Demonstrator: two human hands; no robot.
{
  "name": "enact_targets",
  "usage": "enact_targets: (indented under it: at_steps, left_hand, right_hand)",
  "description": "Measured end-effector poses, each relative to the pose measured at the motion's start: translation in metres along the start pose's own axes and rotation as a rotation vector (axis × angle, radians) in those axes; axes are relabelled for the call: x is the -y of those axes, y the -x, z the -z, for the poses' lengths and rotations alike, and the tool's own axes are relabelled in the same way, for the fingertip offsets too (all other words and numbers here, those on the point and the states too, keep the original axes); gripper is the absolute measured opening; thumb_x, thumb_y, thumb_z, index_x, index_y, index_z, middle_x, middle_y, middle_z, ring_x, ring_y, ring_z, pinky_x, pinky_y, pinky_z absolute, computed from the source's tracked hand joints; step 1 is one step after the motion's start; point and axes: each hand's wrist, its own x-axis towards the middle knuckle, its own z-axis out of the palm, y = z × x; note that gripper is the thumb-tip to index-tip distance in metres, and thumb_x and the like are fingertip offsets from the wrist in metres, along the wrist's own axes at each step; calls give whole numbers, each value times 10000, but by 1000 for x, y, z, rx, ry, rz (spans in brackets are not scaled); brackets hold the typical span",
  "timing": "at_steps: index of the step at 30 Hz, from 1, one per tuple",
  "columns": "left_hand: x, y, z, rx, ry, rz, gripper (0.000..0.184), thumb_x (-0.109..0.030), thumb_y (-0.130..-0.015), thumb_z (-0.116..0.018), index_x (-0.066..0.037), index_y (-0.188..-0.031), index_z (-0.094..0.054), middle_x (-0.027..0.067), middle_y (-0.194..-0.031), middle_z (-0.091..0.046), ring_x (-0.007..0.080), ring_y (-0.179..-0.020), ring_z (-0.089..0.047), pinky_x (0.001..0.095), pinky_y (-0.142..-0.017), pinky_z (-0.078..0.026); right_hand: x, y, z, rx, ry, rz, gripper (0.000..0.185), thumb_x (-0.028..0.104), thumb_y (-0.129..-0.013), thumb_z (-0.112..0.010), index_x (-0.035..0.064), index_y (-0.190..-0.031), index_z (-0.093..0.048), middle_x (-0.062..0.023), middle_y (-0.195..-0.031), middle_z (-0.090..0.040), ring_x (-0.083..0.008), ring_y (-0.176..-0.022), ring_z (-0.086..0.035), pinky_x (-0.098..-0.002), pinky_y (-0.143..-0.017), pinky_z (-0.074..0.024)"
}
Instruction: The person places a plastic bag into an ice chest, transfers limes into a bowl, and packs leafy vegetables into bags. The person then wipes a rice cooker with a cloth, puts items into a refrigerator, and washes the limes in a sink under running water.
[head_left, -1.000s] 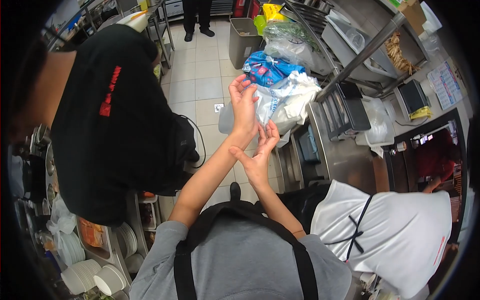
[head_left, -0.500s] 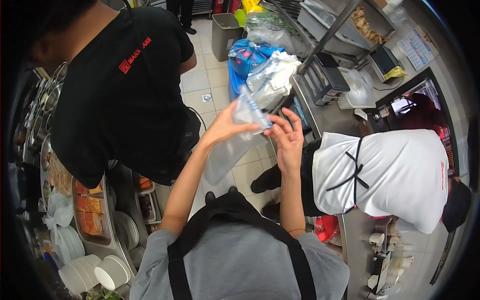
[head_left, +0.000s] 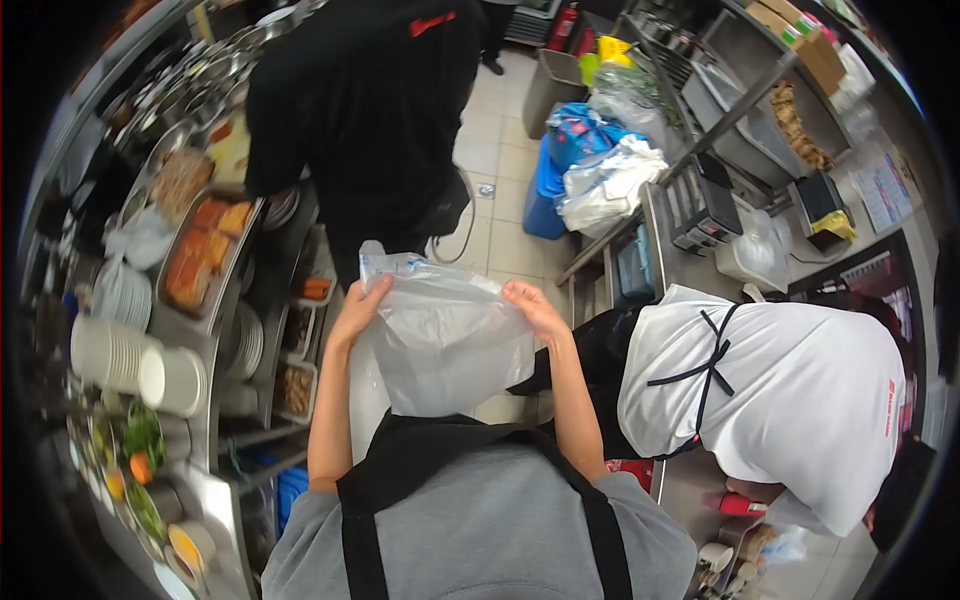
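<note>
A thin, clear plastic bag (head_left: 445, 335) hangs spread out in front of my chest, with blue print along its upper edge. My left hand (head_left: 360, 312) pinches its upper left side between thumb and fingers. On the other side, my right hand (head_left: 533, 308) grips the upper right corner. Between the two hands the bag is pulled wide and looks flat; nothing shows inside it. Its lower end reaches down near my black apron (head_left: 460, 445).
A person in black (head_left: 370, 120) stands ahead left, a person in white (head_left: 770, 380) bends at the right. On the left counter are a tray of orange food (head_left: 205, 255) and stacked white bowls (head_left: 175, 380). A blue bin (head_left: 545, 195) stands ahead.
The bag was bunched narrow between my hands; now it is drawn out wide. My right hand, whose fingers were spread at its edge, grips its corner. My view has turned left.
</note>
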Motion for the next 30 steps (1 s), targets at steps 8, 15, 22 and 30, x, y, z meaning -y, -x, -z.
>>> enact_targets:
  at_steps: [8, 15, 22, 30]
  left_hand:
    - [51, 164, 19, -490, 252, 6, 348, -274, -783, -638, 0, -988, -575, 40, -874, -604, 103, -758, -549, 238, -692, -431]
    - [132, 290, 45, -1306, -474, 334, 1084, -376, -554, -783, -51, -1348, -121, 229, -1273, -274, 327, -1122, -355, 418, -906, -310]
    - [140, 394, -19, -961, -273, 181, 401, -239, -785, -612, -35, -1086, -442, 124, -902, -550, 225, -753, -566, 337, -613, -447]
    - [189, 507, -83, -1087, 831, 176, 326, -323, -874, -470, -58, -1063, -451, 136, -972, -577, 248, -913, -591, 392, -713, -503]
  right_hand:
    - [-74, 42, -35, 4, -243, -40, 190, 149, -789, -619, 42, -940, -578, -32, -815, -589, -117, -753, -535, -248, -703, -415]
    - [-179, 49, -102, 441, -153, -425, 163, 102, -746, -655, 6, -868, -604, -65, -796, -613, -144, -728, -571, -265, -676, -452]
    - [-208, 97, -225, 392, 175, -473, 111, 122, -751, -655, 62, -813, -584, -25, -767, -596, -126, -698, -566, -254, -649, -446]
    - [-252, 196, -340, 1186, 691, -53, 265, 54, -715, -667, 118, -636, -422, 26, -689, -537, -66, -647, -504, -211, -575, -404]
